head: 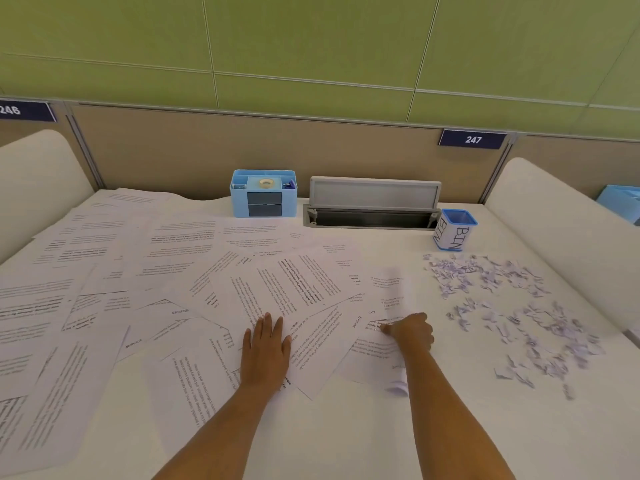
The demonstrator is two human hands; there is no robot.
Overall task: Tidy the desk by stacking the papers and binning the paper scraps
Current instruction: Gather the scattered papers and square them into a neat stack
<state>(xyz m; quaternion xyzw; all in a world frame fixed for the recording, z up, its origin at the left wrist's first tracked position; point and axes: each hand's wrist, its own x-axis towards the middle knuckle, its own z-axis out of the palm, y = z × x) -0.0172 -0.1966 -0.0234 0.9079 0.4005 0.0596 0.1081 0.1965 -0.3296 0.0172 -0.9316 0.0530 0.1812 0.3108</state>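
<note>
While the left hand [265, 348] presses flat, fingers straight, on the scattered white printed papers [173, 254], the right hand [412, 332] pinches one curling white sheet [393, 289] by its edge. A hasty drag could sweep the torn lilac paper scraps [512, 313] just beside it off the white desk [346, 427] and well away from the blue-rimmed cup marked BIN [453, 232].

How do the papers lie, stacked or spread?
Spread. The papers overlap at mixed angles across the desk, with no squared pile. The left hand lies flat on them; the right hand pinches one.

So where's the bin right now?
In the head view, the bin stands far back on the right, beside the open cable hatch, just behind the paper scraps.
</note>
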